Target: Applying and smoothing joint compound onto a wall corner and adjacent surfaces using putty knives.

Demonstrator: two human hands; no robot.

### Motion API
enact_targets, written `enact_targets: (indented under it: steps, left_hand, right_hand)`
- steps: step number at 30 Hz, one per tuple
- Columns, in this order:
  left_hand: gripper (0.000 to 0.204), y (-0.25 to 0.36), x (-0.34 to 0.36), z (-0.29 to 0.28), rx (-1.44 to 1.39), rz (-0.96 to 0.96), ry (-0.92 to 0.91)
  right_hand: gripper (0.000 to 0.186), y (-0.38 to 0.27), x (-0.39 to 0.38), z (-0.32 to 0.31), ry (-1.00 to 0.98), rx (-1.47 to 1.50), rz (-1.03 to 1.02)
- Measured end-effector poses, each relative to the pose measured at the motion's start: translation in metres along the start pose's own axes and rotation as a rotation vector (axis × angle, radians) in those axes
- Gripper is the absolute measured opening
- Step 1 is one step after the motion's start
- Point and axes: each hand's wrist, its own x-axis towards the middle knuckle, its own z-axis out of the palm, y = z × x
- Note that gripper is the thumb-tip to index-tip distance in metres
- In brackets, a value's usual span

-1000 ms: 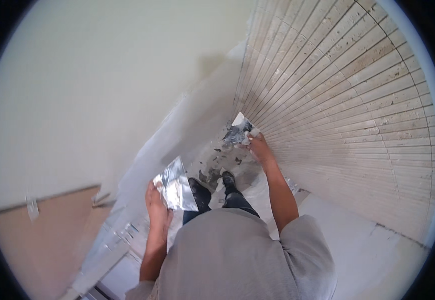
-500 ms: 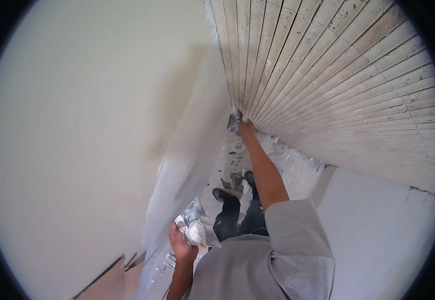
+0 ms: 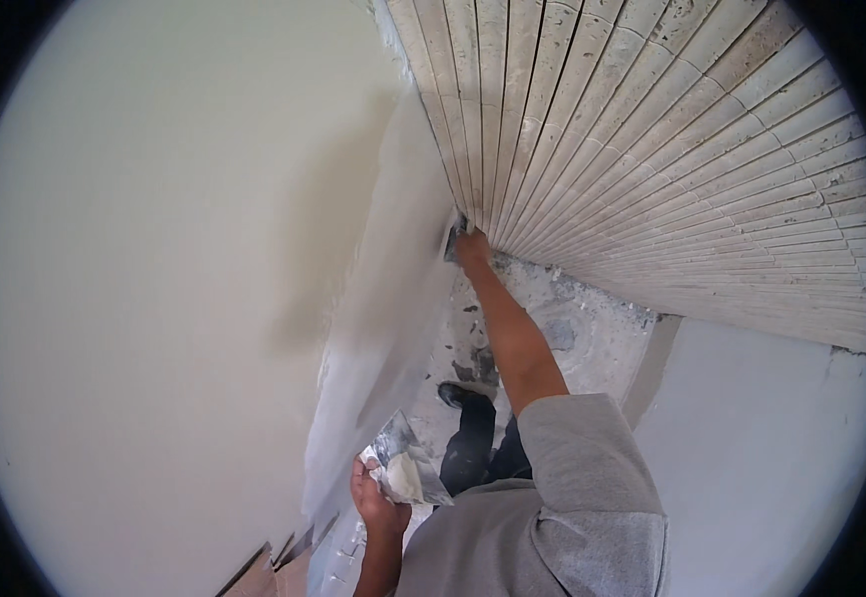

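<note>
My right hand (image 3: 472, 247) is stretched out low into the corner, closed around a putty knife (image 3: 453, 242) whose grey blade lies against the left wall close to the ribbed panelling. Nearer to me, my left hand (image 3: 378, 497) grips the edge of a flat metal plastering blade (image 3: 393, 438). A lump of white putty (image 3: 405, 480) sits on that blade. The left wall (image 3: 184, 249) is cream, with a band of smooth pale plaster (image 3: 383, 289) along its corner side.
Ribbed beige panelling (image 3: 642, 119) fills the upper right. A plain light wall (image 3: 761, 428) stands at the lower right. The floor (image 3: 552, 308) is spattered with white and dark patches around my shoe (image 3: 451, 395). Brownish sheets (image 3: 264, 577) lie at the lower left.
My right hand and the putty knife have shifted slightly left, up against the wall. My left hand still carries the loaded blade. The whole view has shifted a little.
</note>
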Motion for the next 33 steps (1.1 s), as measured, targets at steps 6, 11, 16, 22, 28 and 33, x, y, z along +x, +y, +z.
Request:
enact_targets:
  steps: [6,11,16,22,28,33]
  left_hand:
    - [0.025,0.0,-0.001,-0.008,0.042,-0.013,0.019]
    - [0.027,-0.002,-0.002,-0.004,0.025,0.015,0.031]
    - [0.026,0.0,-0.002,-0.001,0.022,0.017,-0.018]
    - [0.022,0.0,0.002,0.014,0.051,-0.031,0.003]
    - [0.022,0.0,0.0,0.002,0.045,-0.066,0.026]
    - [0.021,0.0,-0.001,-0.006,-0.002,-0.039,0.077]
  right_hand:
    - [0.046,-0.063,-0.014,-0.025,-0.274,0.201,0.147]
    - [0.041,-0.095,-0.023,-0.058,-0.464,0.105,0.073]
    - [0.036,-0.08,-0.068,-0.086,-0.384,0.022,-0.286]
    - [0.059,-0.032,-0.046,-0.059,-0.376,0.206,0.092]
    - [0.057,-0.046,-0.014,-0.024,-0.411,0.377,0.186]
    - [0.052,-0.076,-0.014,-0.028,-0.56,0.477,0.329]
